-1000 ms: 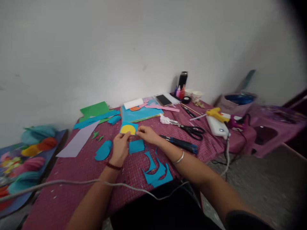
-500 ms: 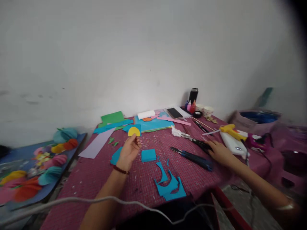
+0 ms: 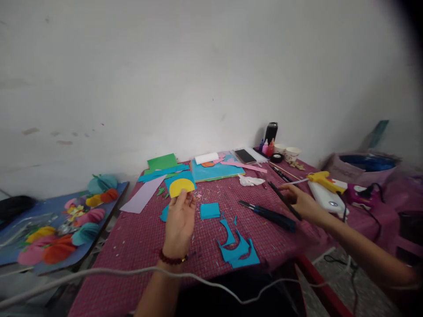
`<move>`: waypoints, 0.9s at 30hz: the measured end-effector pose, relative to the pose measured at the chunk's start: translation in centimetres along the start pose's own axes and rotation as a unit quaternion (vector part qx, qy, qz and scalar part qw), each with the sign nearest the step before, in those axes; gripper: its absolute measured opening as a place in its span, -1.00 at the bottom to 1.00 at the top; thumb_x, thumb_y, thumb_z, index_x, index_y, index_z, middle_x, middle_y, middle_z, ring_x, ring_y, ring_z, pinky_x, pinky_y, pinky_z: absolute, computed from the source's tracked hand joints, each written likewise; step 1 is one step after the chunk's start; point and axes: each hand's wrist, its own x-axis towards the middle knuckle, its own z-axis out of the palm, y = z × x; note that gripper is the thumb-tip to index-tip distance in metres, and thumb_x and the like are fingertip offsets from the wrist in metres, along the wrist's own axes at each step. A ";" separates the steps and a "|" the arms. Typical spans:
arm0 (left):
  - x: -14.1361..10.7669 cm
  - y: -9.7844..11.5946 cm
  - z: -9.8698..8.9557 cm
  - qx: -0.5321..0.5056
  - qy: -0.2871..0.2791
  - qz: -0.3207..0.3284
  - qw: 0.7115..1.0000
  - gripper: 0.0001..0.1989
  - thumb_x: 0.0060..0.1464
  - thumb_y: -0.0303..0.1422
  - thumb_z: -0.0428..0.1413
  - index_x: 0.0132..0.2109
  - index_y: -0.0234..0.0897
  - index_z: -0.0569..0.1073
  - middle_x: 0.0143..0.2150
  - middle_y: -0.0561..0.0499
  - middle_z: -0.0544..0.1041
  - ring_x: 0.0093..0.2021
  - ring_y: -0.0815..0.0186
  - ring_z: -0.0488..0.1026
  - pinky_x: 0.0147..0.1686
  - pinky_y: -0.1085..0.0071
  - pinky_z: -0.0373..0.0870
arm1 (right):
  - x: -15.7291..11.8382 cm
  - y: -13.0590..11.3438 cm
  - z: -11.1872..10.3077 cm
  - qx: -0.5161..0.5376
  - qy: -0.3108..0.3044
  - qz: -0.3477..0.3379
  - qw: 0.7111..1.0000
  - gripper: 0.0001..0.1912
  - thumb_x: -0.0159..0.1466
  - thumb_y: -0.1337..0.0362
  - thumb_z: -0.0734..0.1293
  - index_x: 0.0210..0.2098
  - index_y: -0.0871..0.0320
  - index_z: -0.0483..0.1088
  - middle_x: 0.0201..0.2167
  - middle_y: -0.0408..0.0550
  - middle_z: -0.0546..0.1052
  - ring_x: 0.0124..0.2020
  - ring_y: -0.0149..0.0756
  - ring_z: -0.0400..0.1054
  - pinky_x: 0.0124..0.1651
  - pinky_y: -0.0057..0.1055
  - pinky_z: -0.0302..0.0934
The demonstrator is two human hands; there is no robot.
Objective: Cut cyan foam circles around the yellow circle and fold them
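Observation:
My left hand (image 3: 181, 220), with a dark bead bracelet on the wrist, pinches a yellow paper piece (image 3: 181, 187) with a rounded top edge. It is raised over the table, in front of blue paper. On the right, my right hand (image 3: 302, 202) is closed on black-handled scissors (image 3: 284, 200), seen edge-on as a thin dark bar above the table. A utility knife (image 3: 269, 215) with a dark blue handle lies just left of that hand. Between my hands lie a blue paper stack (image 3: 210, 211) and curved blue offcuts (image 3: 239, 248).
A yellow glue gun (image 3: 320, 178) rests by a white power bank (image 3: 325, 198) at the right. Crumpled tissue (image 3: 251, 180), a phone (image 3: 245, 156) and a black bottle (image 3: 271, 132) are further back. Paper pumpkins (image 3: 59, 248) sit on a blue board at left. A white cable (image 3: 194, 277) crosses the foreground.
My right hand has lifted the scissors off the table, away from the tissue, and turned them edge-on. My left hand has turned the yellow paper, which now shows more of its face.

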 end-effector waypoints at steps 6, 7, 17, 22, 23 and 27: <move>-3.4 -1.1 1.1 -0.014 0.014 0.054 0.998 -0.90 -0.06 -0.41 0.22 -0.42 -0.19 0.42 -0.36 0.17 0.54 -0.30 0.45 0.48 -0.14 0.40 0.38 | -4.2 -10.3 4.3 0.317 -0.218 -0.068 0.921 -0.32 0.15 0.21 0.35 0.20 0.00 0.02 -0.14 0.04 0.46 -0.25 -0.24 0.38 -0.28 -0.35 0.26; -3.7 -1.3 1.2 -0.005 0.016 0.057 0.998 -0.90 -0.05 -0.40 0.21 -0.42 -0.19 0.42 -0.36 0.17 0.53 -0.30 0.46 0.48 -0.13 0.39 0.37 | -4.7 -11.4 5.3 0.344 -0.238 -0.085 0.905 -0.30 0.13 0.22 0.37 0.20 -0.01 0.04 -0.11 0.05 0.43 -0.25 -0.26 0.36 -0.28 -0.35 0.25; -4.6 -1.7 2.2 0.032 -0.021 0.086 0.996 -0.91 -0.06 -0.36 0.21 -0.36 -0.23 0.45 -0.34 0.09 0.56 -0.29 0.41 0.51 -0.14 0.43 0.38 | -6.3 -15.5 13.2 0.508 -0.251 -0.131 0.813 -0.40 0.11 -0.08 0.35 0.07 0.00 0.24 -0.19 -0.05 0.40 -0.09 -0.17 0.27 0.04 -0.23 0.11; -4.7 -2.5 2.2 0.049 -0.024 0.078 0.995 -0.89 -0.05 -0.34 0.21 -0.35 -0.25 0.45 -0.37 0.08 0.57 -0.32 0.42 0.51 -0.17 0.43 0.39 | -6.7 -15.3 13.8 0.555 -0.219 -0.105 0.796 -0.40 0.09 -0.09 0.36 0.05 0.00 0.28 -0.10 -0.03 0.42 -0.02 -0.12 0.27 0.12 -0.19 0.05; -4.7 -2.6 2.2 0.048 -0.026 0.077 0.996 -0.90 -0.05 -0.35 0.21 -0.35 -0.25 0.45 -0.37 0.08 0.57 -0.33 0.42 0.51 -0.17 0.44 0.39 | -6.7 -15.2 13.9 0.557 -0.213 -0.103 0.796 -0.42 0.09 -0.08 0.37 0.04 -0.01 0.30 -0.08 -0.03 0.42 -0.01 -0.12 0.27 0.12 -0.19 0.05; -4.6 -2.9 2.2 0.049 -0.028 0.080 0.995 -0.91 -0.04 -0.35 0.20 -0.36 -0.24 0.46 -0.37 0.08 0.57 -0.30 0.40 0.52 -0.14 0.42 0.39 | -6.8 -14.7 14.4 0.561 -0.190 -0.092 0.800 -0.47 0.10 -0.03 0.38 0.03 -0.02 0.33 -0.11 -0.05 0.45 -0.03 -0.12 0.29 0.12 -0.18 0.07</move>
